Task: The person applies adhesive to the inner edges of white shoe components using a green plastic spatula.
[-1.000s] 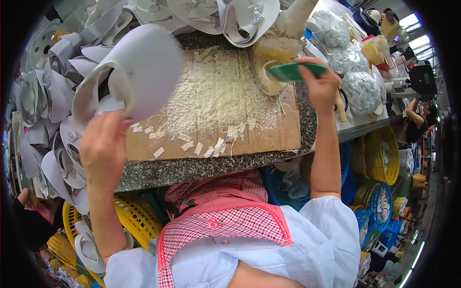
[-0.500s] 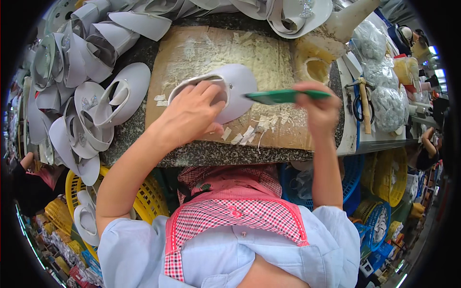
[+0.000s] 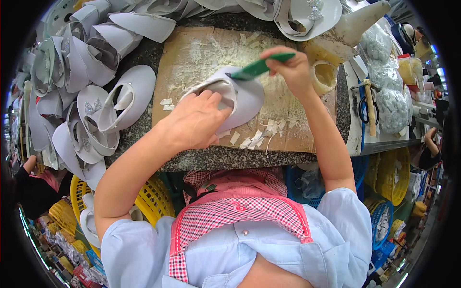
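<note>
in the head view, similar white pieces (image 3: 129, 98) crowd the upper left; a hammer (image 3: 370, 108) lies at right. centre: the left hand (image 3: 194, 120) grips and partly hides a white visor-shaped piece (image 3: 249, 100) on scrap-strewn cardboard (image 3: 192, 53); the right hand (image 3: 292, 67) clasps a green-handled tool (image 3: 257, 70). speckled countertop (image 3: 216, 157), yellow basket (image 3: 156, 198) below.

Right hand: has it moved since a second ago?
Yes. The right hand has gone left, from beyond the right edge of the cardboard to above it.
</note>
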{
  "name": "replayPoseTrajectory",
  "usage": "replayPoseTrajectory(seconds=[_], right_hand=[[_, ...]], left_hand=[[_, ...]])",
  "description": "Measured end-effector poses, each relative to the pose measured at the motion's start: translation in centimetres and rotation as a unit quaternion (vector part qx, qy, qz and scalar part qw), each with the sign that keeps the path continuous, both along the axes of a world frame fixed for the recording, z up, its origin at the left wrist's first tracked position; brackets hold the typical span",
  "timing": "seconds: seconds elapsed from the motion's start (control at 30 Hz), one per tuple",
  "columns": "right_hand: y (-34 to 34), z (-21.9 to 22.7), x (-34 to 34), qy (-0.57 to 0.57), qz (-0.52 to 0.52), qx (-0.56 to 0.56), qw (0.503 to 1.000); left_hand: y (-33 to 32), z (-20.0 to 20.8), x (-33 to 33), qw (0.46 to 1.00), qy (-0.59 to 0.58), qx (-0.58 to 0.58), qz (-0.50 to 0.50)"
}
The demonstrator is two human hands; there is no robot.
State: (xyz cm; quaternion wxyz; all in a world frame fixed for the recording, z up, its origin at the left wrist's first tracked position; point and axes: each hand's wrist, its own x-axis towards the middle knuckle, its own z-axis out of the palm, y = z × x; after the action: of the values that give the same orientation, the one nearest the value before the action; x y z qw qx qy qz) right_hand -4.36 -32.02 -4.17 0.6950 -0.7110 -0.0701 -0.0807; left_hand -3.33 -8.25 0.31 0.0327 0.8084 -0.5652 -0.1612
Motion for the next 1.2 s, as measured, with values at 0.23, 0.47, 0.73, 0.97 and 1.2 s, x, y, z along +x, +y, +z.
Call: replayPoseTrajectory(seconds=[0.23, 0.47, 0.73, 0.97, 1.2], right_hand=[[-2.0, 1.1, -4.2, 0.031, 0.022, 0.208, 0.977], [1.6, 4.8, -6.1, -0.136, -0.134, 0.021, 0.981], [3.3, 4.5, -9.0, -0.220, 0.036, -0.183, 0.957], [3.5, 2.9, -7.5, -0.307, 0.003, -0.201, 0.930], [-4.0, 3.8, -10.7, -0.169, -0.324, -0.147, 0.919]], left_hand=[[0.1, 0.8, 1.3, 0.931, 0.331, 0.011, 0.152], [0.1, -1.1, -1.3, 0.661, 0.649, -0.266, 0.268], [-0.5, -1.3, -3.3, 0.398, 0.751, -0.425, 0.309], [-1.2, -0.7, -2.4, 0.393, 0.732, -0.459, 0.315], [-3.8, 1.4, -1.3, 0.769, 0.427, -0.273, 0.391]])
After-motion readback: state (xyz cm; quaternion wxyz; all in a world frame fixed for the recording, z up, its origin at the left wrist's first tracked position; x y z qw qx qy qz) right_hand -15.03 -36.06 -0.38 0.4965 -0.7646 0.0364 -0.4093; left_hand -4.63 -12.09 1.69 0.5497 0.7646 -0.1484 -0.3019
